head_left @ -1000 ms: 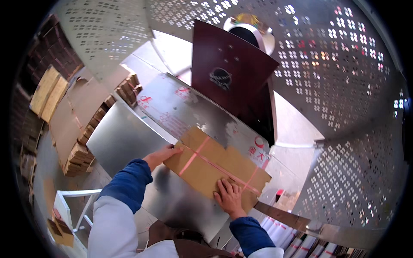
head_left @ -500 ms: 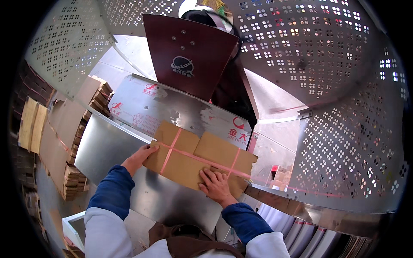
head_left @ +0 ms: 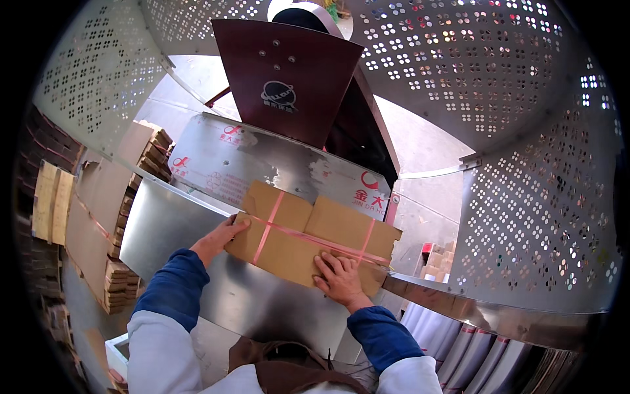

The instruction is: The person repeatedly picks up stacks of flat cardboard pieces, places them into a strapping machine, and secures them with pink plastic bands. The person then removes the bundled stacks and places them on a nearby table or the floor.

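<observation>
A flat bundle of brown cardboard (head_left: 298, 226), bound with pink strapping bands that cross on its top, lies tilted over a metal work surface. Gripping its left end is my left hand (head_left: 220, 238), thumb on top and the other fingers mostly hidden at the edge. My right hand (head_left: 340, 279) rests flat on the top near the right end, fingers stretched and slightly apart, close to the lengthwise pink band (head_left: 315, 240).
A maroon machine panel (head_left: 282, 79) rises behind the metal tabletop (head_left: 275, 154). Perforated metal screens (head_left: 453, 72) curve around the sides. Stacked cardboard (head_left: 98, 203) stands at left. White rolled or bundled material (head_left: 459, 354) lies below at right.
The whole view has shifted slightly. Both hands keep the same places on the cardboard bundle, which stays at about the same spot on the table.
</observation>
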A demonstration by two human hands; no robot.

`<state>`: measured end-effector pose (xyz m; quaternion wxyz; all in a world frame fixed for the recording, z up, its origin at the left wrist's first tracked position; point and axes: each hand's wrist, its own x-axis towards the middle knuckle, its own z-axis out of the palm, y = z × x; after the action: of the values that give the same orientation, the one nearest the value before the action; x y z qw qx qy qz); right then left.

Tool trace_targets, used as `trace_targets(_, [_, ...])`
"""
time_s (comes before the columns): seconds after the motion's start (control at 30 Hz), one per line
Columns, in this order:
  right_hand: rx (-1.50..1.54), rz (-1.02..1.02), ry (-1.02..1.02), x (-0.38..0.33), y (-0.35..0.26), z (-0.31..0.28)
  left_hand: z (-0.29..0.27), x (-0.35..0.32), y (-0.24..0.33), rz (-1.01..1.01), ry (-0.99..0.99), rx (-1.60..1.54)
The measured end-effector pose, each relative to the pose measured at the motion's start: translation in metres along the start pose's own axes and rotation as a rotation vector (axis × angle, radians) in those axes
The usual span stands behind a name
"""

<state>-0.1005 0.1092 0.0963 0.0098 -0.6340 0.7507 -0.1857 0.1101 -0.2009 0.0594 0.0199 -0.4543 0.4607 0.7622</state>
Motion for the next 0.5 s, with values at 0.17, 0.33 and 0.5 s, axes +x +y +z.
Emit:
trace_targets(0.17, [-0.014, 0.005, 0.007, -0.001, 0.001, -0.003, 0.006, -0.002, 0.006, -0.017, -0.016, 0.056])
trace_targets(0.33, [0.052, -0.004, 0.013, 0.000, 0.002, -0.011, 0.019, -0.015, 0.015, 0.038, 0.000, 0.086])
trace_targets(0.5, [-0.018, 0.275, 0.108, -0.015, 0.024, -0.024, 0.008, -0.006, -0.004, 0.046, -0.030, 0.029])
